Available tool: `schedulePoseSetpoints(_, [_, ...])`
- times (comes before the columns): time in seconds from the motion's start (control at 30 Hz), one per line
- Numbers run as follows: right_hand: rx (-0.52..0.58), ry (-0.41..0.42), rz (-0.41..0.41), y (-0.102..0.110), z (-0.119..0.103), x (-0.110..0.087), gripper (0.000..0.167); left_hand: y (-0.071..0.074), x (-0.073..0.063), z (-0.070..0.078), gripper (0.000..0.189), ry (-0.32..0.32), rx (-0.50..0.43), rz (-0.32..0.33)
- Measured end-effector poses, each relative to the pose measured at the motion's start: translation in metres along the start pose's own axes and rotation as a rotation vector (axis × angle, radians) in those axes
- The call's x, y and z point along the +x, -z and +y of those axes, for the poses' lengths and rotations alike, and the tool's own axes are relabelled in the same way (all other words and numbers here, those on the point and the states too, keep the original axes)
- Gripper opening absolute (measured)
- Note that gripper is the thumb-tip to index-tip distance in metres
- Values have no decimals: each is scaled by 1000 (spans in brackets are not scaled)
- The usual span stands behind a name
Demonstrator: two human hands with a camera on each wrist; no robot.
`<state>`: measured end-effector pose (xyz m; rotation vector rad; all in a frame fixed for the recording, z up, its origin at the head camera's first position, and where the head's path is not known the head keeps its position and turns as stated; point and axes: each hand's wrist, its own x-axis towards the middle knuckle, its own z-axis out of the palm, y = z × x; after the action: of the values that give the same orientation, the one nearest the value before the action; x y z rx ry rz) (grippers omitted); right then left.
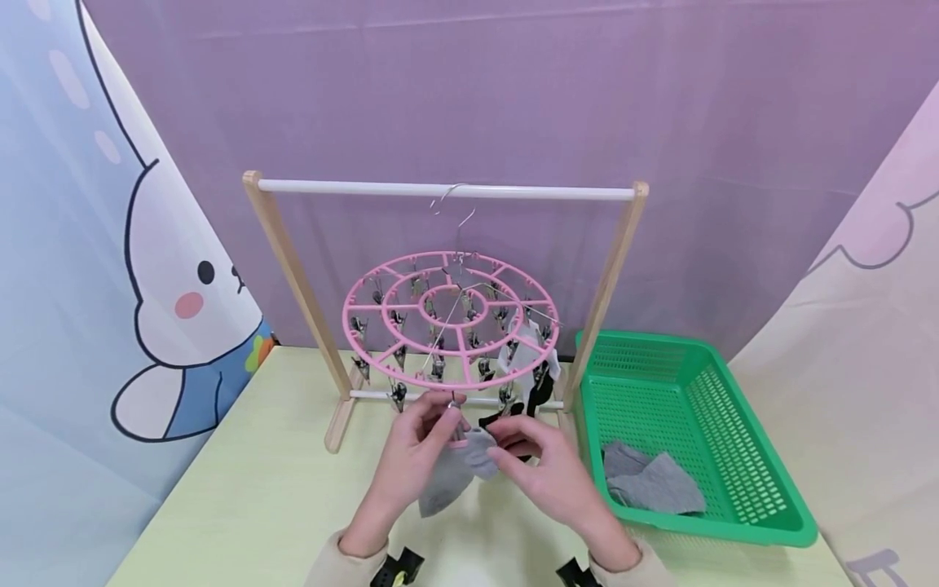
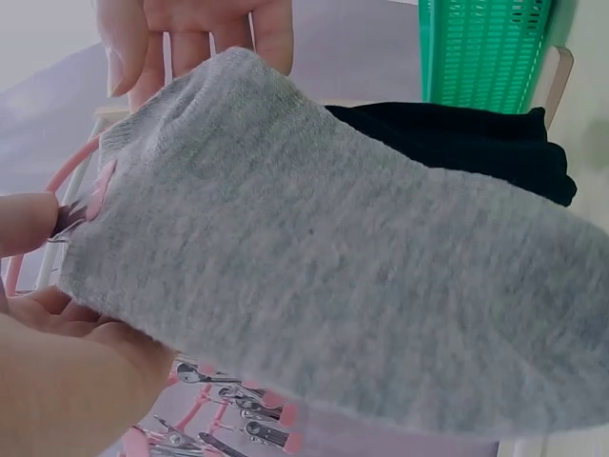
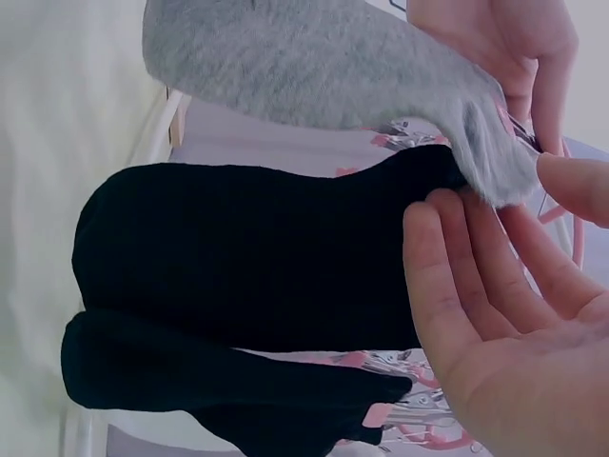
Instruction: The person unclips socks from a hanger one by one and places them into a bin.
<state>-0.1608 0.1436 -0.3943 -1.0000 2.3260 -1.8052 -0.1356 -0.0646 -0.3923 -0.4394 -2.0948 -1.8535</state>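
A grey sock (image 2: 324, 257) hangs by its cuff below the front of the round pink drying hanger (image 1: 469, 385). My left hand (image 1: 411, 461) pinches a metal clip (image 2: 81, 211) with pink tips at that cuff, thumb on one arm of it. My right hand (image 1: 546, 473) holds the cuff's other corner, thumb tip at the edge and fingers behind the fabric. Close beside that hand, black socks (image 3: 243, 252) hang, one with a pink-tipped clip at its top. A pale sock (image 1: 522, 359) hangs on the hanger's right side.
A wooden stand with a white bar (image 1: 352, 188) carries the hanger, which has several more dangling clips (image 1: 399, 356). To the right, a green basket (image 1: 697, 530) holds grey socks (image 1: 660, 483). All stands on a pale table (image 1: 242, 489) before a purple curtain.
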Motion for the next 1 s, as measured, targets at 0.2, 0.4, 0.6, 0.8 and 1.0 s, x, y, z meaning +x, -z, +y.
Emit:
schedulePoseSetpoints(0.2, [57,-64,6,-5,0,1,23,0,1,2,18,-2,65,-7])
schedulePoseSetpoints(0.4, [43,-85,29,-9,-1,2,19,-1,1,4,18,5,28,-36])
schedulePoseSetpoints(0.6, [-33,-76,50,-12,-1,3,6,-2,0,3,18,-1,-13,-37])
schedulePoseSetpoints(0.8, [-41,-92,50,-14,0,2,5,-2,0,1,13,-89,40,-13])
schedulePoseSetpoints(1.0, [-46,-109,33,-14,1,1,5,-1,0,1,9,-121,86,13])
